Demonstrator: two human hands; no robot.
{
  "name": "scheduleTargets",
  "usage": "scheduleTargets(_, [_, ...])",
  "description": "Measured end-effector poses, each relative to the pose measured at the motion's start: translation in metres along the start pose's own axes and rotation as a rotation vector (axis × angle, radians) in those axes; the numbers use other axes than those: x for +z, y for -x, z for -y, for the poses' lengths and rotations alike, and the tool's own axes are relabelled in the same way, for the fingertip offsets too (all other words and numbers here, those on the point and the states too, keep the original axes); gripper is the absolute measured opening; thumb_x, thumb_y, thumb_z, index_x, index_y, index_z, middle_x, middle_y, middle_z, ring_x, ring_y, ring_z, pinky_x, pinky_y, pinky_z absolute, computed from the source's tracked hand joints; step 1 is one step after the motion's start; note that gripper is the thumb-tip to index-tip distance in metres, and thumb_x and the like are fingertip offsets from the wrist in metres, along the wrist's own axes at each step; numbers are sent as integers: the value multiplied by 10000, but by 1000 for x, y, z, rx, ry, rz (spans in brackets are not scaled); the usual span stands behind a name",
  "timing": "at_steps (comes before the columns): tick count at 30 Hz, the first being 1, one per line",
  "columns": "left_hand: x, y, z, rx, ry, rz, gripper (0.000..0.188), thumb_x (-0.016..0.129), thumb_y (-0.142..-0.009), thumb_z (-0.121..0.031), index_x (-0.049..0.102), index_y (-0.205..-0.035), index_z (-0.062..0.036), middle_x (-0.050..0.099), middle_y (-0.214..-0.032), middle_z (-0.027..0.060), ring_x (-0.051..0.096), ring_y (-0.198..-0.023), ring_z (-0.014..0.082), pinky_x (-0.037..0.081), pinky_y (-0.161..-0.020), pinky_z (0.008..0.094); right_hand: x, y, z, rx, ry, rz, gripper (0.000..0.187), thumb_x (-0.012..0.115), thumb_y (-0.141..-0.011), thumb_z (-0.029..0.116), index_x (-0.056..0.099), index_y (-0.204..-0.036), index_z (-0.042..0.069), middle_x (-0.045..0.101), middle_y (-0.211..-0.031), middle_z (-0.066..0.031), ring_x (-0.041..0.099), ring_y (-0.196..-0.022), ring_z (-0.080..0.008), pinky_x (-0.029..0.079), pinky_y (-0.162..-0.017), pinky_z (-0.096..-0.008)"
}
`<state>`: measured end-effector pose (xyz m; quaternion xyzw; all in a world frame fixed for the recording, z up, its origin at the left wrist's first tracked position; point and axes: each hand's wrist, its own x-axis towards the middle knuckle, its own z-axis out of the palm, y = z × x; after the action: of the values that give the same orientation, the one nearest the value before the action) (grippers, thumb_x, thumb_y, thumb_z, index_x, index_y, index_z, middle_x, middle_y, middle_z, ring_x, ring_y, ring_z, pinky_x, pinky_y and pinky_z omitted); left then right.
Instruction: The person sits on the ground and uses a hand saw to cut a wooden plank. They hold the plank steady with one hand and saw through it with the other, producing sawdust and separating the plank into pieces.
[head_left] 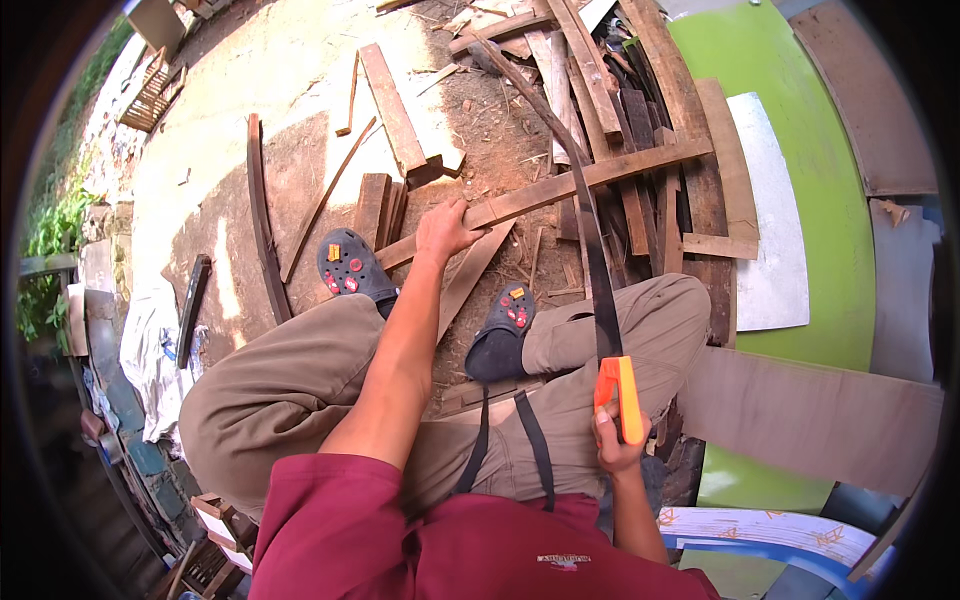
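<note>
My right hand (620, 440) is closed round the orange handle of a handsaw (602, 290). Its long dark blade points away from me and crosses above a long wooden strip (560, 188); I cannot tell whether they touch. My left hand (447, 230) grips that strip left of the blade, beyond my knees. The strip slants from beside my left clog (355, 265) up to the lumber pile on the right. My right clog (505, 318) rests on the ground on the near side of the strip.
Stacked lumber (640, 110) lies at the far right, beside a green panel (810, 200) with a white sheet (765, 220) on it. Loose boards (392, 110) and a long dark slat (262, 210) lie on the dirt floor ahead. White cloth (155, 345) lies at left.
</note>
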<state>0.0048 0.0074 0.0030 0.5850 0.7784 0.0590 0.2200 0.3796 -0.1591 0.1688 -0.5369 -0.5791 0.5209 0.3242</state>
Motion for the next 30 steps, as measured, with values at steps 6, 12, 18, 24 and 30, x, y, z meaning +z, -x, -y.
scheduleTargets(6, [55,38,-13,-69,-245,-286,766,684,-850,-220,329,-1518,-98,343,-1577,110,297,-1483,277,215,-1169,626,13,0,-34,158,-533,-156,163,648,-915,57,559,-782,28,518,-580,20,471,-484,-54,325,-455,-244])
scheduleTargets(12, [47,48,1,-127,-339,-70,1135,818,-774,-300,67,-1617,-188,112,-1675,123,140,-1546,325,208,-1131,744,24,-8,-52,-27,-258,-114,156,678,-897,75,599,-789,-5,559,-590,-25,522,-524,-113,398,-514,-306])
scheduleTargets(18, [24,3,4,-280,-214,16,1202,837,-753,-452,53,-1614,-153,104,-1675,149,144,-1544,331,230,-1157,694,24,-9,-43,-219,-180,-109,146,659,-917,30,578,-796,32,512,-613,50,438,-532,-27,328,-493,-241])
scheduleTargets(24, [10,2,-5,-268,-124,36,1078,872,-707,-379,243,-1543,-118,315,-1569,105,275,-1485,301,213,-1190,659,26,-7,-43,-91,-188,-169,181,671,-876,60,582,-733,-5,548,-560,-40,529,-492,-137,400,-503,-313])
scheduleTargets(30, [13,1,16,-191,-293,8,830,807,-782,-262,365,-1476,-155,479,-1437,89,424,-1391,288,236,-1149,706,33,-12,-35,-54,-116,-157,197,691,-893,86,596,-752,-13,530,-560,-24,504,-520,-95,391,-502,-304])
